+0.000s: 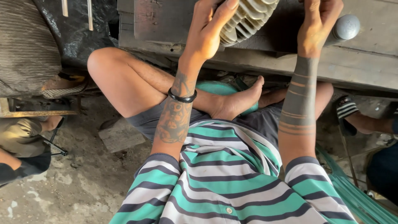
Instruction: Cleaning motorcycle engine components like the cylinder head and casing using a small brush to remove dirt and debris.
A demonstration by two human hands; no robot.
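finned metal casting (248,17) up at wooden bench (356,62) edge | left hand (209,31) fingers wrapped on its near-left side | right hand (317,25) just right of it, grip cannot tell; grey cylinder (346,27) beside | progress: part held, work state not readable

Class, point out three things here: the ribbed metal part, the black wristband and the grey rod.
ribbed metal part (248,18), head view, on its fins
black wristband (181,98), head view, on its front edge
grey rod (346,28), head view, on its rounded end
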